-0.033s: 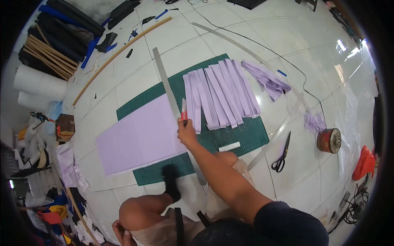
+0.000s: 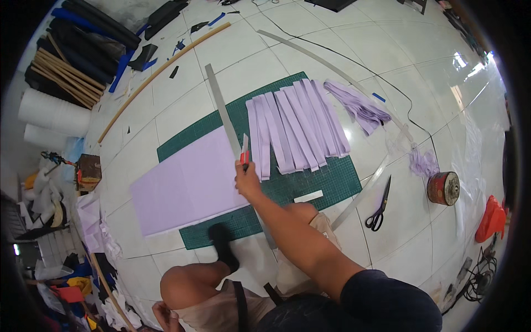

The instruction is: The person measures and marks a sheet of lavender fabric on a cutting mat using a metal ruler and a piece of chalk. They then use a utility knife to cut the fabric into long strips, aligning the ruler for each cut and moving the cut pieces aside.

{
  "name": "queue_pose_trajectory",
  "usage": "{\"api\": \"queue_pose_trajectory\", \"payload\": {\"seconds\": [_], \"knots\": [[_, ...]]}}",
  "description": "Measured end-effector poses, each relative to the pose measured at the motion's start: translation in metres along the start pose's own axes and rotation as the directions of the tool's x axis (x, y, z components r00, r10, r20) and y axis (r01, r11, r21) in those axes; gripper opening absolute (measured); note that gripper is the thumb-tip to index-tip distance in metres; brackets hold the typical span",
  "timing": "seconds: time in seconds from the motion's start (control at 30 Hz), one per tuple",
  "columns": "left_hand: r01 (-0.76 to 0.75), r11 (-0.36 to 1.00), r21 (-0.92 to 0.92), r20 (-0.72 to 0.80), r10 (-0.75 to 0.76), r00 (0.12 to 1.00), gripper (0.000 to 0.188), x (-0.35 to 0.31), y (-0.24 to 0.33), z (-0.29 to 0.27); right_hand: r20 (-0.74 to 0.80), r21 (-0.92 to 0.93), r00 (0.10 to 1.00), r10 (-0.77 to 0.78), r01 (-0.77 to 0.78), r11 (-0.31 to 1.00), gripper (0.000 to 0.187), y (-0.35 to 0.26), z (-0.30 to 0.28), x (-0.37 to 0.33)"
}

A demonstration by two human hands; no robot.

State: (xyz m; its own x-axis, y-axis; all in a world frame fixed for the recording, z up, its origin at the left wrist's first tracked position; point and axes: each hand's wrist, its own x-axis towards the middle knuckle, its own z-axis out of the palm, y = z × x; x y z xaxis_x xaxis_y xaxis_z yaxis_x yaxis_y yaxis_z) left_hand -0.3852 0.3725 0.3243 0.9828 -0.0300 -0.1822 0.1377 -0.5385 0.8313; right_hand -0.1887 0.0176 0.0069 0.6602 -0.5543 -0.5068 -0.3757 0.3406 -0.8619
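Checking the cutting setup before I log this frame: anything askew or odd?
Mostly orderly. The ruler runs past the mat's far edge onto the tiles. One white offcut lies alone on the mat by the knee. Loose lilac scraps are heaped off the mat, unlike the neat strips.

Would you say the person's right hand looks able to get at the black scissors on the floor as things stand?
Probably yes, once it frees itself. The right hand grips a utility knife beside the metal ruler, while the scissors lie apart on bare tile to its right; only a clear strip lies between, flat on the floor.
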Motion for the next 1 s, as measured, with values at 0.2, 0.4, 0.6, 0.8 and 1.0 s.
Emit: {"api": "queue_pose_trajectory", "payload": {"seconds": [0.2, 0.4, 0.6, 0.8, 1.0], "knots": [[0.072, 0.985, 0.158, 0.109, -0.09, 0.99, 0.015, -0.039, 0.016, 0.013, 0.113, -0.119, 0.99, -0.088, 0.101, 0.988, 0.047, -0.037, 0.028, -0.053], [0.696, 0.703, 0.145, 0.487, -0.663, 0.568, 0.028, -0.043, -0.013, -0.046, 0.208, -0.244, 0.955, -0.212, 0.261, 0.934, 0.042, -0.021, 0.023, -0.051], [0.721, 0.559, 0.409, 0.049, -0.803, 0.594, 0.04, 0.046, -0.13, -0.153, 0.176, -0.351, 0.964, -0.198, 0.249, 0.903, 0.04, 0.013, 0.0, -0.04], [-0.021, 0.755, 0.655, 0.135, -0.09, 0.987, 0.016, 0.304, -0.183, -0.117, -0.086, -0.278, 0.96, -0.265, 0.232, 0.932, 0.039, 0.047, 0.001, -0.023], [-0.699, 0.555, 0.451, 0.69, 0.281, 0.667, 0.035, 0.491, -0.137, 0.1, -0.3, -0.34, 0.897, -0.326, 0.219, 0.915, 0.038, 0.061, -0.035, 0.01]]}}
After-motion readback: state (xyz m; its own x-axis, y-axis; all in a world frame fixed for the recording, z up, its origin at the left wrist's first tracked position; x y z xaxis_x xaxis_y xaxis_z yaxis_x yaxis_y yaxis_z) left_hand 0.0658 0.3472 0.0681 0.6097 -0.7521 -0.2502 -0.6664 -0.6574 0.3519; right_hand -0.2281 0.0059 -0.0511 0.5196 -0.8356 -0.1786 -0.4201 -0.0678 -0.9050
